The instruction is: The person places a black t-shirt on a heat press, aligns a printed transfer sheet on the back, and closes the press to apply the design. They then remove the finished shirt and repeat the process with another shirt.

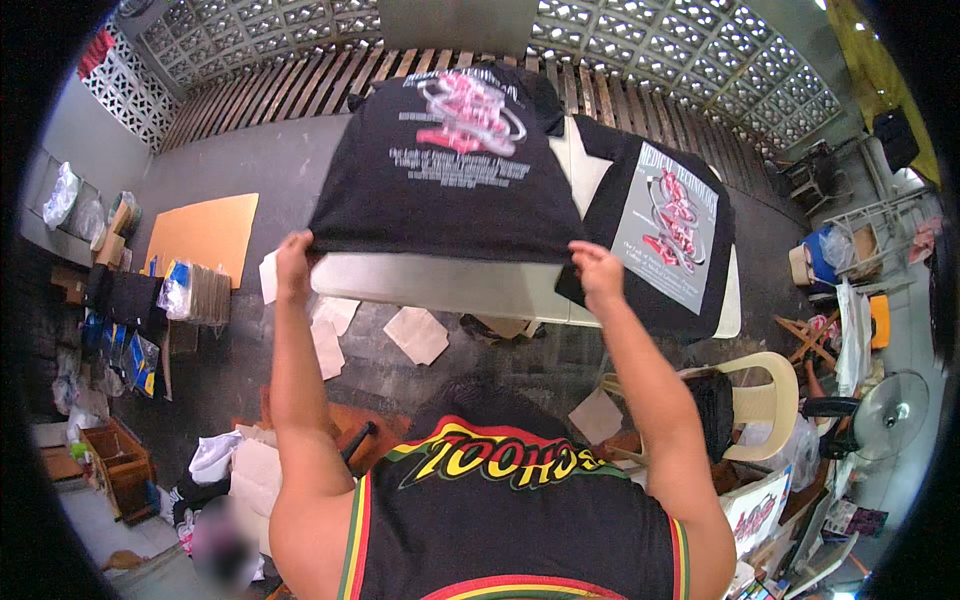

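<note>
A black T-shirt (440, 205) with a pink and white print is stretched between my hands over a white table (430, 282). My left hand (294, 262) pinches its lower left hem corner, and my right hand (598, 272) pinches the lower right one. The far part of the shirt, with its sleeves, reaches past the table's far side. To the right, a second black T-shirt (712, 285) lies flat on the table. A grey sheet (640, 240) bearing a similar print covers its middle.
Brown cardboard pieces (416, 335) lie on the dark floor below the table. A cream plastic chair (780, 405) and a fan (890, 415) stand at right. Stacked packages (205, 292) and a large tan board (205, 235) are at left. Slatted wood (260, 95) runs behind.
</note>
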Demonstrator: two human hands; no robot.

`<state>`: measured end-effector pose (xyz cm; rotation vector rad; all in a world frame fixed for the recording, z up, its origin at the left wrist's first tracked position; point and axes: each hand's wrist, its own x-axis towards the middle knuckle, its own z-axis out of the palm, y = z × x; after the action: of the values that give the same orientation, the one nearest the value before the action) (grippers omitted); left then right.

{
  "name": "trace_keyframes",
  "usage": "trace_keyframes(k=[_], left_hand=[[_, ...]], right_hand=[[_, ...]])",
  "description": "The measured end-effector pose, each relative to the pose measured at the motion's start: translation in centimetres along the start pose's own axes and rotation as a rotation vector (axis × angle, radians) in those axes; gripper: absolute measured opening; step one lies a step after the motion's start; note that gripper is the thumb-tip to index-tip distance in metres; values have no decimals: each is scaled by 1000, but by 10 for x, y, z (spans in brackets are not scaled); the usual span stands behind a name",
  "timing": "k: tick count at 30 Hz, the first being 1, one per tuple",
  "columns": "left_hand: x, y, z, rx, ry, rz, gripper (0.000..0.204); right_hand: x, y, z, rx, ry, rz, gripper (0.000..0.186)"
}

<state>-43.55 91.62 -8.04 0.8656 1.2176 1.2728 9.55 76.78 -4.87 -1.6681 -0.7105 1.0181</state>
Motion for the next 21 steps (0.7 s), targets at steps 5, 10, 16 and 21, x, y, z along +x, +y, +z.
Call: trace_keyframes(k=[5, 10, 16, 21], left_hand=[[-5, -103, -52, 481, 362, -234, 27], [-24, -127, -63, 1028, 533, -170, 32], [-77, -121, 32, 1510, 330, 526, 47], [-96, -138, 173, 1535, -134, 623, 62]], right_hand=[[-2, 116, 40, -319, 40, -13, 19], [-35, 100, 55, -463, -2, 158, 20], [-75, 118, 8, -725, -202, -130, 32], [-152, 134, -121, -858, -284, 23, 37]])
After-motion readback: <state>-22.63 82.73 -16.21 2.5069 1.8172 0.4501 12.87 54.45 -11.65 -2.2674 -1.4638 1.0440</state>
